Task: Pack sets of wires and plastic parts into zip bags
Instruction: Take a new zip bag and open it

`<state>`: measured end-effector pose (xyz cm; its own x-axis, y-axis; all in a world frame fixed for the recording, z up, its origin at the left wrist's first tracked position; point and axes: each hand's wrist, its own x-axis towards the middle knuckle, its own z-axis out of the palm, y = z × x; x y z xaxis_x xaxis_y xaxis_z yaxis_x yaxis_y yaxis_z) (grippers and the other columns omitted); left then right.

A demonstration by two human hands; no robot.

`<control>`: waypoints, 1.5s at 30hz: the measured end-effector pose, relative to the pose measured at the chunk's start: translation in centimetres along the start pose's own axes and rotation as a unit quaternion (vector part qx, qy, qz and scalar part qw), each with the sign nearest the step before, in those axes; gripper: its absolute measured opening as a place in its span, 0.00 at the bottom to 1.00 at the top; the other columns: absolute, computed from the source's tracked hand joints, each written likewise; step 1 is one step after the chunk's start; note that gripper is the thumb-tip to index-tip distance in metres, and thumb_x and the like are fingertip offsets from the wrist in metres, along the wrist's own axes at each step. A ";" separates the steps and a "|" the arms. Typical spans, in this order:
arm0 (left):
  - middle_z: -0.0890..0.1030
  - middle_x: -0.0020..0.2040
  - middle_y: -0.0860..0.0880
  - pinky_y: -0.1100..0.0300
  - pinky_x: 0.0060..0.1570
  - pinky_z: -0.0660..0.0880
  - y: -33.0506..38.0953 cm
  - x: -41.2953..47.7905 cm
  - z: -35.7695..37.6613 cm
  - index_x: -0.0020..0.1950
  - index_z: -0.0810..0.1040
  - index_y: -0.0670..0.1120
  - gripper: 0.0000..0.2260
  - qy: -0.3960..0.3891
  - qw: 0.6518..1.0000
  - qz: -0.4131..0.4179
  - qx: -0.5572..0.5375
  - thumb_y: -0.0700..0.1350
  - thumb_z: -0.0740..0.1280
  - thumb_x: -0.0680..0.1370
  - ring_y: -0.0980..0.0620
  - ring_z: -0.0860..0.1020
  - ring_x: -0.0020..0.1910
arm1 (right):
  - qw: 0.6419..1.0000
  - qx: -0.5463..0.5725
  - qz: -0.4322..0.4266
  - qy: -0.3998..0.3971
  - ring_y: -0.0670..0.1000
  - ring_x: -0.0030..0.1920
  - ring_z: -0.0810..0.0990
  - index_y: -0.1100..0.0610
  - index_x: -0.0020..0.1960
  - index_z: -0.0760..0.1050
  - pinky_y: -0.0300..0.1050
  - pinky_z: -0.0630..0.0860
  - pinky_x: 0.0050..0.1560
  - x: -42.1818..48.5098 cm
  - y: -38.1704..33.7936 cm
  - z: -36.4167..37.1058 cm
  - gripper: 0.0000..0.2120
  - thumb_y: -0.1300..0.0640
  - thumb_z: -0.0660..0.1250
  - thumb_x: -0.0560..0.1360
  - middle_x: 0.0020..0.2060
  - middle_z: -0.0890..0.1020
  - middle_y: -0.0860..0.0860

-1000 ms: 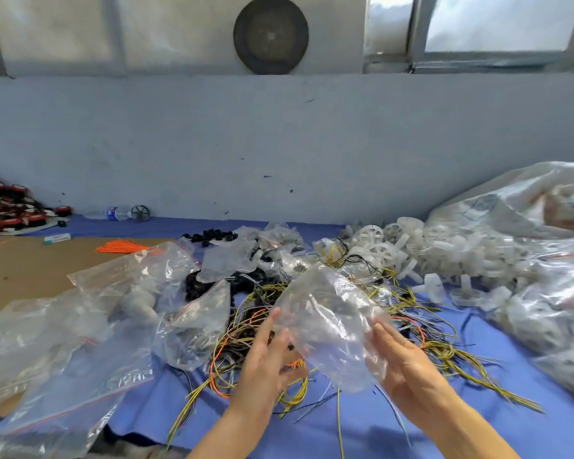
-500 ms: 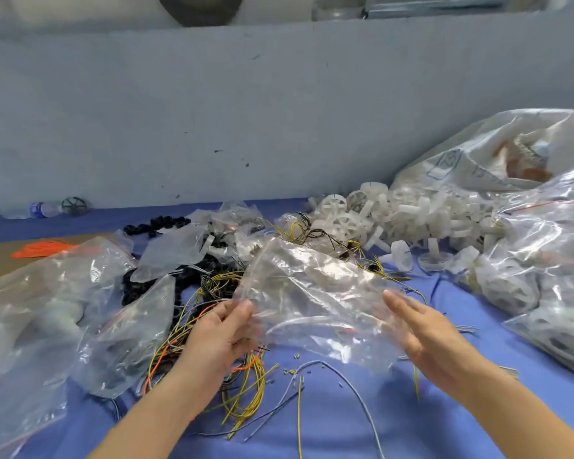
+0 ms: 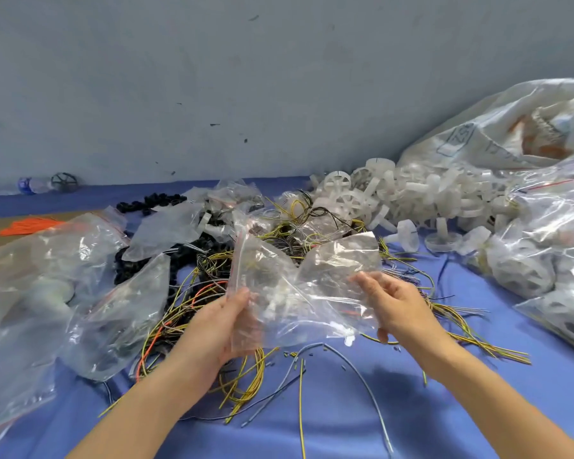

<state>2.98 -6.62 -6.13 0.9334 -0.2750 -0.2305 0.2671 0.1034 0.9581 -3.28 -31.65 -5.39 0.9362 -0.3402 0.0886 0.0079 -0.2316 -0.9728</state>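
Note:
A clear zip bag [image 3: 299, 286] with a red zip line along its left edge hangs between both hands above the table. My left hand [image 3: 219, 326] grips its lower left part, thumb on the front. At the bag's right side my right hand [image 3: 395, 303] pinches the plastic with curled fingers. Behind and under the bag lies a tangle of yellow, orange and black wires [image 3: 209, 286]. White plastic wheel parts [image 3: 408, 197] are heaped at the back right. Black plastic parts [image 3: 146, 207] lie at the back left.
Several clear bags [image 3: 63, 286] are spread at the left, and filled bags [image 3: 550, 240] plus a big white sack [image 3: 511, 127] crowd the right. Loose grey and yellow wires [image 3: 312, 369] lie on the blue cloth [image 3: 478, 392] near me. A grey wall stands behind.
The view has tilted down and closer. The bag has turned so its zip edge stands up at the left, and both hands have closed their hold on it.

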 end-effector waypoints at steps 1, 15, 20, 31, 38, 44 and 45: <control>0.85 0.47 0.42 0.56 0.35 0.81 0.0 0.2 -0.4 0.52 0.81 0.44 0.11 0.020 0.999 0.019 0.019 0.50 0.65 0.80 0.45 0.84 0.40 | 1.000 -0.021 -0.010 0.010 0.48 0.22 0.66 0.56 0.44 0.81 0.42 0.67 0.23 0.1 0.0 -0.3 0.17 0.46 0.63 0.80 0.25 0.71 0.45; 0.80 0.29 0.47 0.65 0.25 0.73 -0.8 -1.0 0.1 0.46 0.78 0.40 0.13 -0.019 0.960 0.126 0.250 0.51 0.66 0.79 0.51 0.78 0.24 | 0.975 -0.152 -0.043 0.154 0.46 0.32 0.73 0.50 0.44 0.81 0.46 0.69 0.37 1.0 1.2 -4.4 0.12 0.47 0.64 0.80 0.29 0.77 0.43; 0.79 0.29 0.47 0.62 0.20 0.69 -1.5 -0.9 0.3 0.47 0.77 0.43 0.09 -0.077 0.964 0.078 0.243 0.47 0.64 0.81 0.48 0.76 0.23 | 0.913 -0.373 0.011 0.162 0.59 0.47 0.79 0.50 0.46 0.80 0.50 0.73 0.44 0.0 1.7 -5.9 0.13 0.46 0.60 0.80 0.37 0.83 0.45; 0.82 0.54 0.44 0.59 0.40 0.81 -1.5 -0.3 1.1 0.59 0.76 0.48 0.10 0.002 0.996 0.039 0.074 0.38 0.62 0.81 0.48 0.84 0.48 | 0.880 -0.409 -0.196 0.142 0.60 0.51 0.77 0.56 0.62 0.77 0.57 0.72 0.52 -2.1 1.2 -1.6 0.17 0.63 0.68 0.75 0.51 0.79 0.55; 0.84 0.53 0.42 0.52 0.52 0.80 -1.4 -0.1 3.0 0.57 0.78 0.47 0.14 -0.027 0.999 -0.023 -0.023 0.32 0.61 0.78 0.48 0.84 0.50 | 0.891 -0.400 -0.211 -0.043 0.52 0.57 0.74 0.49 0.68 0.71 0.49 0.69 0.60 -2.5 1.9 4.3 0.16 0.52 0.60 0.80 0.57 0.76 0.47; 0.85 0.51 0.44 0.59 0.43 0.79 -1.6 0.2 3.3 0.57 0.76 0.44 0.18 -0.061 0.998 -0.018 -0.022 0.27 0.56 0.77 0.51 0.84 0.46 | 0.947 -0.292 -0.104 -0.082 0.42 0.55 0.74 0.43 0.69 0.68 0.45 0.72 0.59 -1.7 2.6 5.8 0.22 0.39 0.60 0.77 0.56 0.74 0.40; 0.85 0.51 0.43 0.60 0.43 0.80 -1.8 0.3 3.4 0.56 0.76 0.43 0.19 -0.067 0.997 -0.023 -0.029 0.25 0.54 0.76 0.51 0.84 0.46 | 0.949 -0.288 -0.095 -0.081 0.42 0.52 0.74 0.42 0.69 0.67 0.44 0.73 0.58 -1.7 2.6 5.9 0.24 0.38 0.61 0.75 0.55 0.74 0.40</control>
<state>1.96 -10.11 -7.32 0.8799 -0.4065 -0.2462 0.3271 0.1422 0.9342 -2.72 -26.29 -9.36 0.9792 -0.1092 0.1708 0.0313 -0.7511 -0.6595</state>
